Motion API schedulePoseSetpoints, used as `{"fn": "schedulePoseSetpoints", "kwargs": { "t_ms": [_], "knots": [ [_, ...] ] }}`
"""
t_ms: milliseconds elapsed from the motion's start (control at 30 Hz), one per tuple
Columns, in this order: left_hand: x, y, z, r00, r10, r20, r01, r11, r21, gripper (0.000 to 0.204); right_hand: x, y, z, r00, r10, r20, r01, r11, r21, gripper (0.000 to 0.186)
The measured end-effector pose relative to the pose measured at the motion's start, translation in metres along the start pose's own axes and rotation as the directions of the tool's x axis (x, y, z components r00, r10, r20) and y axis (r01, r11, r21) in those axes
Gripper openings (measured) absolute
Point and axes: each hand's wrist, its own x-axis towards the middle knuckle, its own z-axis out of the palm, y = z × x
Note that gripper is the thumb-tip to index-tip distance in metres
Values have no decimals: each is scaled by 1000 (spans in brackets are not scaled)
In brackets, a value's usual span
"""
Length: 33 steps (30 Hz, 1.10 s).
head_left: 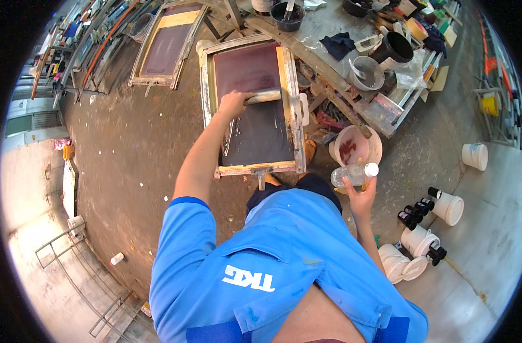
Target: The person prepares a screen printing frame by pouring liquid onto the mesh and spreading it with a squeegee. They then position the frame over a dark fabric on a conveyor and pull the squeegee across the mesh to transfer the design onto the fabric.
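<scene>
A wooden-framed screen (255,143) with dark maroon mesh and tape along its edges is in front of me, upper middle. My left hand (232,104) is closed on the left end of a pale, bar-shaped squeegee (264,95) lying across the mesh, with a glossy streaked dark area below it. At the right of the screen, low down, my right hand (361,194) grips a clear plastic bottle (349,175) with a white cap. Behind the bottle sits a round pinkish bucket (361,143) with red residue inside.
A second framed screen (164,48) stands upper left, near racks (84,46). A cluttered bench (324,40) with tubs and cloths runs along the upper right. White pails (447,208) and black bottles (409,217) stand on the floor at right; a metal railing (61,246) is lower left.
</scene>
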Motion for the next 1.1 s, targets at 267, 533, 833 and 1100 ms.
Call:
{"fn": "schedulePoseSetpoints", "kwargs": {
  "t_ms": [267,533,833,1100],
  "knots": [
    [-121,12,17,991,-136,-8,129,955,-266,45,-7,2,14,999,29,-34,-25,990,137,59],
    [-129,98,97,892,-180,-415,103,974,-202,46,-8,-10,27,994,-49,97,48,999,7,57],
    [-227,59,111,957,67,-282,-87,995,-58,64,-27,-2,38,996,-25,90,20,998,63,55],
    [-293,70,125,952,55,-303,-92,990,-108,59,-37,-3,47,993,6,116,-20,993,115,55]
  ]
}}
